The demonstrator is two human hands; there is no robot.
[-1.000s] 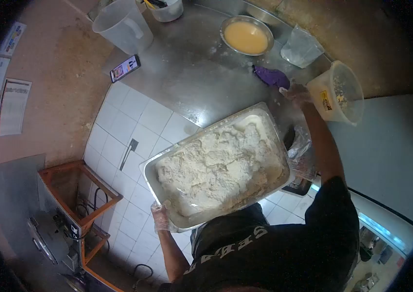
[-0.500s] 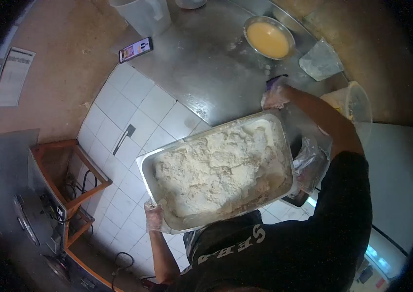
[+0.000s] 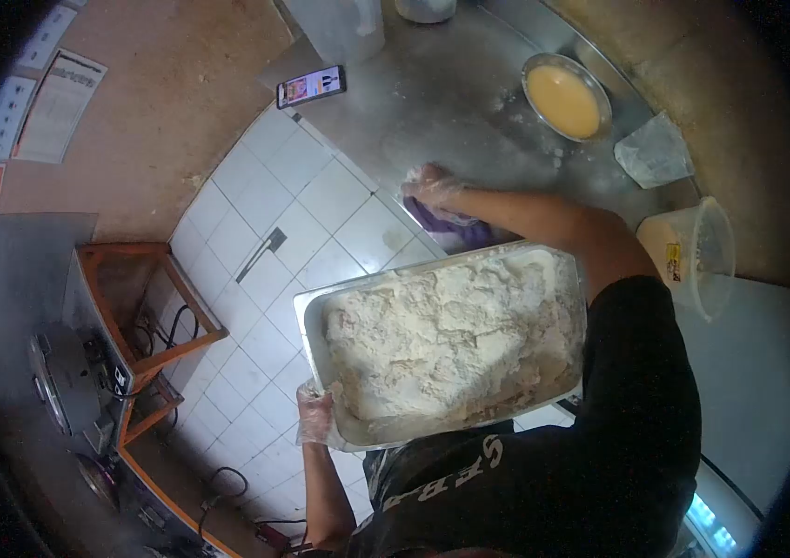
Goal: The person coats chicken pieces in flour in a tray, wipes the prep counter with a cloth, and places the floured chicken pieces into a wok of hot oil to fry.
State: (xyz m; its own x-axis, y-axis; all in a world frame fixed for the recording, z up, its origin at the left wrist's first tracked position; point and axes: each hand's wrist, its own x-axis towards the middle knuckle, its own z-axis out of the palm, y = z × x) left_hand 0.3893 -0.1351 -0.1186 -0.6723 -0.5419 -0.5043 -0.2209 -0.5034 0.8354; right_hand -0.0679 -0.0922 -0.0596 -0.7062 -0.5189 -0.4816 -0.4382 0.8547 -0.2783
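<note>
A deep steel pan (image 3: 312, 337) is tilted against my front, filled with lumpy pieces coated in white flour (image 3: 451, 325). My left hand (image 3: 315, 414), in a clear plastic glove, has its fingers wrapped round the pan's near left corner. My right hand (image 3: 434, 189), also gloved, is closed on a purple cloth (image 3: 446, 226) and presses it on the steel table (image 3: 404, 121) at its front edge. My right forearm passes above the pan's far right corner. Part of the cloth is hidden under the hand and wrist.
On the table stand a steel bowl of pale orange liquid (image 3: 562, 100), a clear plastic container (image 3: 653, 151), a phone (image 3: 311, 86) and a plastic jug (image 3: 339, 28). A clear tub (image 3: 711, 260) is at the right. A wooden-framed stand (image 3: 148, 307) with cables is on the left.
My right hand has swept the purple cloth leftward along the table to its front edge. The left hand keeps its hold on the pan. The view has shifted slightly.
</note>
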